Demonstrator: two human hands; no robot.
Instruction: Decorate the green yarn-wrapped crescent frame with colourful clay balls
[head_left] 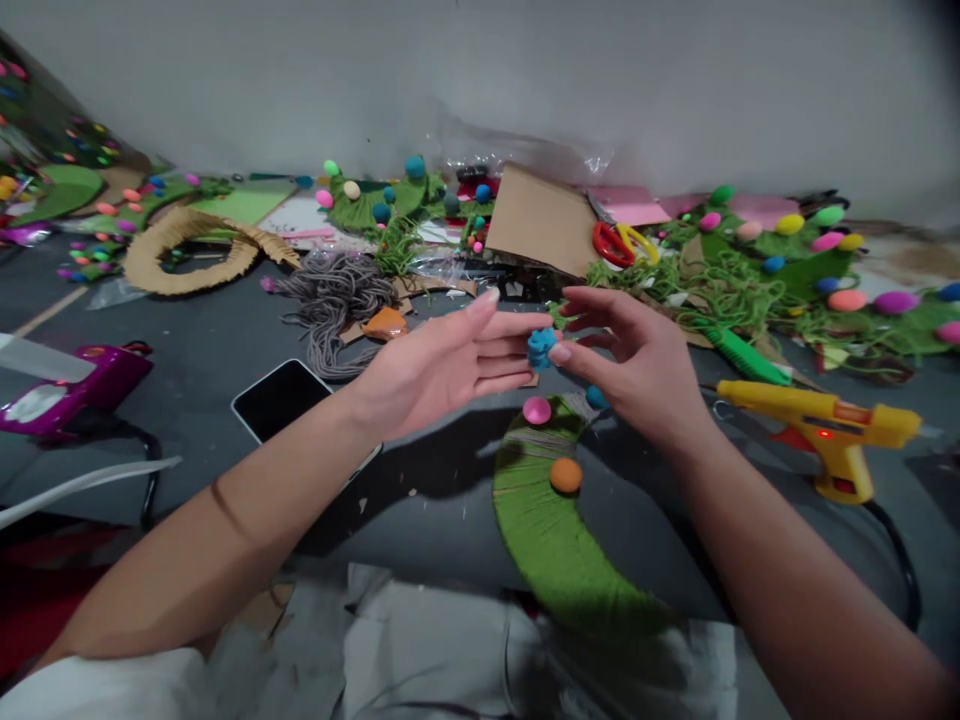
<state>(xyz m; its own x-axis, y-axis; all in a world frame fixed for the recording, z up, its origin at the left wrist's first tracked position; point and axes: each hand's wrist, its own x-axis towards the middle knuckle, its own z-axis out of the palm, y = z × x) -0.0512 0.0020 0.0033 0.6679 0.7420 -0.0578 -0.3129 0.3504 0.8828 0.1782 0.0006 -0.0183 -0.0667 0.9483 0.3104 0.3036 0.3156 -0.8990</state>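
My left hand (442, 365) is stretched out with its palm up and fingers apart. A small lumpy blue piece (541, 348), like modelling clay, sits at its fingertips. The thumb of my right hand (637, 360) presses on that piece, with the fingers curled over it. Below both hands, a curved form wrapped in green yarn (555, 540) hangs partly over the table edge. On it are a pink ball (537, 410) and an orange ball (566, 476). A blue ball (597, 397) shows under my right hand, partly hidden.
A yellow glue gun (832, 420) with a lit red light lies on the right, a purple one (82, 390) on the left. A phone (289, 400), grey yarn (337, 300), a cardboard ring (187, 250), scissors (622, 243) and a green brush (750, 357) lie around.
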